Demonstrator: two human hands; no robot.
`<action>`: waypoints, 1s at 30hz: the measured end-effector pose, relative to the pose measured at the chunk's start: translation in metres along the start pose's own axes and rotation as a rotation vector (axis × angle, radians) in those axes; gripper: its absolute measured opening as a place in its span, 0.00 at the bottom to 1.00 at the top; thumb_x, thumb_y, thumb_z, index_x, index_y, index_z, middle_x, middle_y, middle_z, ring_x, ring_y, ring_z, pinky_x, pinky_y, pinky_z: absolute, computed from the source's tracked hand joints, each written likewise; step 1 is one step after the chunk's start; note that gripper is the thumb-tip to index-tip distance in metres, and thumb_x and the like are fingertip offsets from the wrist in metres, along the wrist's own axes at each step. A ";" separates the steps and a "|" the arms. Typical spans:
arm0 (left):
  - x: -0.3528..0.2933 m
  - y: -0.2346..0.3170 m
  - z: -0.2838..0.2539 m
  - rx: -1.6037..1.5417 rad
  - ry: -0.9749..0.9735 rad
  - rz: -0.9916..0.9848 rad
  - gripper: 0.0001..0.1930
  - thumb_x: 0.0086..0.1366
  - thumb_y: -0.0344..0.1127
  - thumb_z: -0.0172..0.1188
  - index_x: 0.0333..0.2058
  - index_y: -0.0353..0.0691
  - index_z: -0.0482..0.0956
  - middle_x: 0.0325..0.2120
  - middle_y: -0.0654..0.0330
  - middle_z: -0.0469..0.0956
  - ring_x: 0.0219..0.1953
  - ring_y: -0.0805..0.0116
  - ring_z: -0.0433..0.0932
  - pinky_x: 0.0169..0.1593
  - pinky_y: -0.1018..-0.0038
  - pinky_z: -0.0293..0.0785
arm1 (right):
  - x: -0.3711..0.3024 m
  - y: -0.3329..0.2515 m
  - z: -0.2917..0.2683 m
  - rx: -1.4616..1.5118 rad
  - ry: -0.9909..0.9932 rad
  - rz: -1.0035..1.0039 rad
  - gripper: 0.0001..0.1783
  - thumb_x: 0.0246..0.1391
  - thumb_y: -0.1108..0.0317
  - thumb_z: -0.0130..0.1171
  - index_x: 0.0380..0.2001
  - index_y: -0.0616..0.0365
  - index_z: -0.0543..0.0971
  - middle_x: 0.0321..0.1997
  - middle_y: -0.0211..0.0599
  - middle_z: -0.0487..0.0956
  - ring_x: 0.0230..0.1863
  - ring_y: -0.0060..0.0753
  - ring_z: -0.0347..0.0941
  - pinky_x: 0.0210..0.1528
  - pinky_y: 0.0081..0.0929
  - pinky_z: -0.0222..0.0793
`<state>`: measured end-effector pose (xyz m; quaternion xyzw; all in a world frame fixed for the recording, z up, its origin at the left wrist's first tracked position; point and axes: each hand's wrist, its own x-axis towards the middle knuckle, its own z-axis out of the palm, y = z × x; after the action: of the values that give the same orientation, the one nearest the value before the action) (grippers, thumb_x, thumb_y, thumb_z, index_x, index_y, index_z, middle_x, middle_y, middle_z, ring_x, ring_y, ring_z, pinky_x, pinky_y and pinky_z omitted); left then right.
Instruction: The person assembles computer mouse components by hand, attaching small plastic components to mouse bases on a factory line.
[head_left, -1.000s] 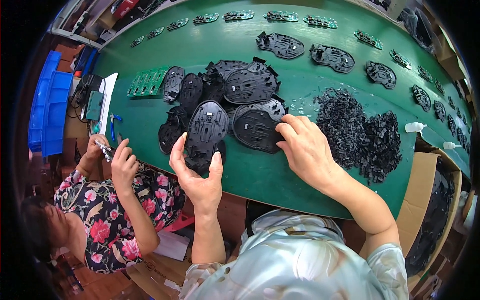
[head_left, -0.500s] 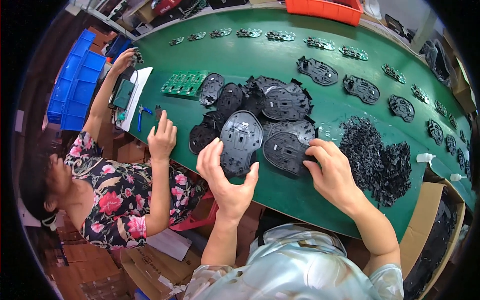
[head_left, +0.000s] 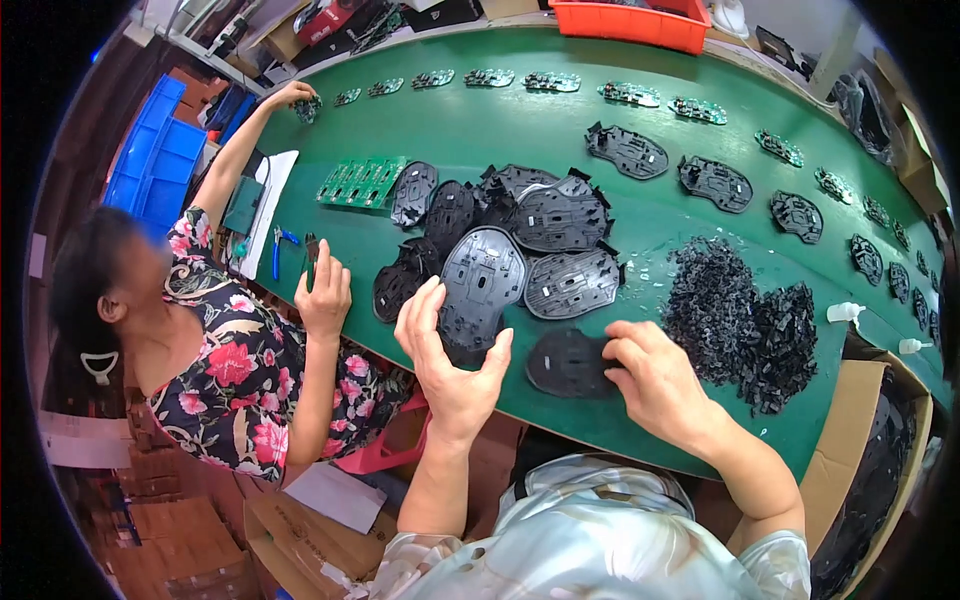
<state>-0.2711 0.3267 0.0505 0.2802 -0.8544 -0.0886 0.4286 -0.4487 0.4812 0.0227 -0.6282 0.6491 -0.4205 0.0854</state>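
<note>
My left hand (head_left: 450,350) is raised, palm up, fingers apart, holding nothing, just in front of a heap of black plastic shell plates (head_left: 500,240) on the green table (head_left: 560,130). My right hand (head_left: 655,375) rests on the table with its fingertips on the right edge of one black shell plate (head_left: 565,362) lying flat near the front edge. A pile of small black plastic parts (head_left: 745,320) lies just right of my right hand.
A person in a flowered shirt (head_left: 230,360) sits at my left, one hand on the table edge, the other reaching far left. Green circuit boards (head_left: 362,181), blue pliers (head_left: 279,247), single shell plates along the back, an orange bin (head_left: 640,22), blue crates (head_left: 160,160), a cardboard box (head_left: 870,470).
My right hand has drawn one black plate out of the heap toward the front edge. My left hand stayed raised. The person at my left stretched an arm out to the far left.
</note>
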 end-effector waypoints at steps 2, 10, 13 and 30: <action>0.011 0.001 0.002 -0.051 -0.037 -0.002 0.40 0.43 0.27 0.71 0.56 0.35 0.63 0.57 0.48 0.65 0.59 0.49 0.63 0.62 0.58 0.58 | -0.013 0.008 0.001 -0.008 0.002 -0.017 0.15 0.36 0.82 0.59 0.33 0.64 0.74 0.46 0.50 0.74 0.45 0.52 0.70 0.46 0.39 0.71; 0.096 -0.030 0.042 -0.309 -0.184 -0.005 0.35 0.47 0.28 0.66 0.56 0.31 0.65 0.54 0.48 0.69 0.57 0.53 0.68 0.62 0.66 0.61 | -0.035 0.004 -0.008 -0.056 0.027 -0.018 0.19 0.39 0.78 0.61 0.39 0.64 0.75 0.52 0.52 0.71 0.54 0.53 0.67 0.52 0.42 0.67; 0.148 -0.045 0.065 -0.243 -0.298 0.002 0.36 0.46 0.30 0.64 0.57 0.31 0.65 0.53 0.48 0.70 0.57 0.56 0.69 0.62 0.68 0.62 | -0.048 0.005 -0.018 -0.045 0.048 0.002 0.18 0.40 0.77 0.64 0.39 0.63 0.75 0.52 0.52 0.71 0.53 0.54 0.67 0.52 0.42 0.67; 0.252 -0.084 0.155 -0.024 -0.902 -0.131 0.36 0.45 0.23 0.66 0.58 0.41 0.70 0.52 0.54 0.75 0.54 0.61 0.73 0.59 0.71 0.66 | -0.077 0.009 -0.082 -0.052 0.252 0.267 0.15 0.39 0.76 0.68 0.34 0.62 0.78 0.46 0.48 0.76 0.45 0.51 0.73 0.46 0.39 0.71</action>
<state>-0.4783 0.1036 0.0946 0.2619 -0.9351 -0.2385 0.0104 -0.4929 0.5839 0.0368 -0.4810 0.7427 -0.4638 0.0423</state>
